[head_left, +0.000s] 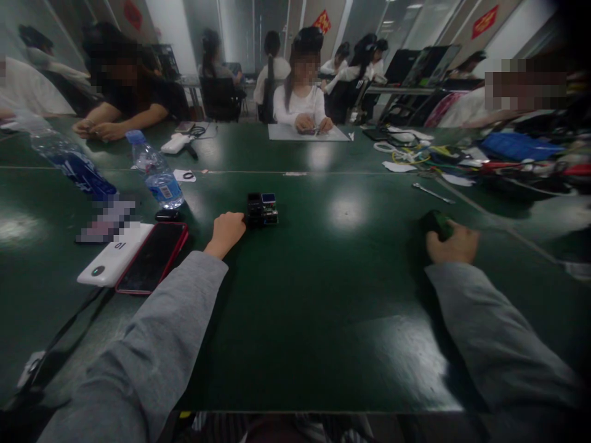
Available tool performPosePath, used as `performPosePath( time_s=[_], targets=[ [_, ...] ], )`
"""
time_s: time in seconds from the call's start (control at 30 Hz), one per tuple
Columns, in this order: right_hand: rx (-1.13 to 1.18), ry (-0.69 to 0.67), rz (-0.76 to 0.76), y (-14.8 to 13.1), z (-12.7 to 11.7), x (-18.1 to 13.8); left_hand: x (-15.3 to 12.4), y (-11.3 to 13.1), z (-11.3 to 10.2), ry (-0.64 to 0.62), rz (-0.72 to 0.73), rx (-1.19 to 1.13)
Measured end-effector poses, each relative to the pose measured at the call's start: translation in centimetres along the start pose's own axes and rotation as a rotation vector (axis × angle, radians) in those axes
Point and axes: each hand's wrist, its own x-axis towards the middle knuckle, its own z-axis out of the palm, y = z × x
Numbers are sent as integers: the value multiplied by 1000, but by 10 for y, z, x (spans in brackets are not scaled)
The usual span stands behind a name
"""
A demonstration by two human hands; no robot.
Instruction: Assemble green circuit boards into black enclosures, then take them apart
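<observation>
My left hand (227,234) rests closed on the green table, its knuckles right beside a small black device (255,209) with exposed electronic parts and a small dark-blue screen. The fingers' undersides are hidden, so I cannot tell whether anything is inside, or whether hand and device touch. Farther right, my right hand (457,243) is wrapped round a dark, blocky object (436,223), blackish green, low over the table or on it. Its kind is not clear, and part of it is covered by the fingers.
Left of my left hand lie a red-cased phone (152,258), a white power bank (115,255) and a small black case (167,215). Two water bottles (159,175) stand behind. A wrench (433,193) and tangled cables (415,157) lie right. Several people sit beyond.
</observation>
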Motion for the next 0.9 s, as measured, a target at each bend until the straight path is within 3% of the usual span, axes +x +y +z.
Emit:
performPosePath(
  time_s=[0.13, 0.27, 0.43, 0.57, 0.9],
  targets=[
    [95, -186, -115, -97, 3, -25, -1, 0, -1, 2, 1, 9],
    [220, -297, -359, -193, 9, -58, -1, 1, -3, -16, -1, 8],
    [286, -356, -625, -274, -1, -97, -1, 2, -3, -11, -16, 42],
    [314, -404, -757, -290, -15, -111, 0, 2, -3, -8, -14, 50],
    [399, -532, -766, -281, -3, -105, 2, 1, 0, 2, -8, 43]
  ],
)
